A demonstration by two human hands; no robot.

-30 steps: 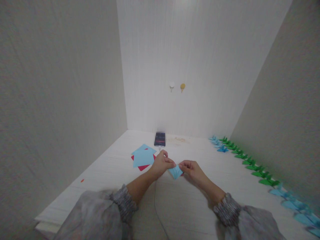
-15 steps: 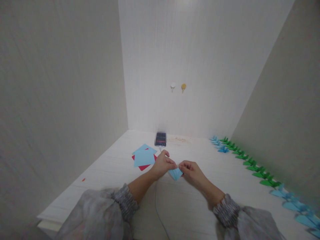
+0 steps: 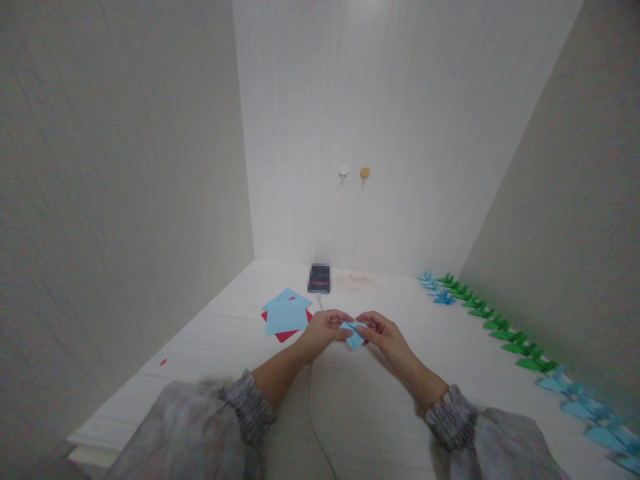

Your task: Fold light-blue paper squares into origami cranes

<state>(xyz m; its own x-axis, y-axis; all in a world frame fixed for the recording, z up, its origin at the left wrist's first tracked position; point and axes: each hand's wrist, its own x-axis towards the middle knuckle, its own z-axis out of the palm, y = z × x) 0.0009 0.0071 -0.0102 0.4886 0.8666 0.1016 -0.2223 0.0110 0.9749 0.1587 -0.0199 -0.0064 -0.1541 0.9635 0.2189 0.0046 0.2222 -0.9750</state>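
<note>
A small piece of light blue origami paper [image 3: 355, 340], folded to a diamond shape, is held between both hands above the white table. My left hand [image 3: 325, 331] pinches its left side, thumb on the near face and fingers behind. On the other side my right hand [image 3: 383, 331] grips it the same way, with the thumb pressed near the top. The fingertips hide the paper's upper edges. Loose square sheets lie to the left of my hands: a light blue sheet [image 3: 287, 317] on top of a red sheet [image 3: 284, 337], with more blue behind.
Folded green cranes [image 3: 520, 345] line the right side of the table, with light blue cranes [image 3: 590, 407] nearer me and blue cranes [image 3: 443, 298] at the back. A phone [image 3: 319, 278] stands by the back wall, its cable [image 3: 311, 407] running toward me. An orange scrap [image 3: 163, 362] lies left.
Both hands have shifted their hold on the folded paper. The left fingers have moved down behind it, and both thumbs now press on its front face. The paper sits slightly higher.
</note>
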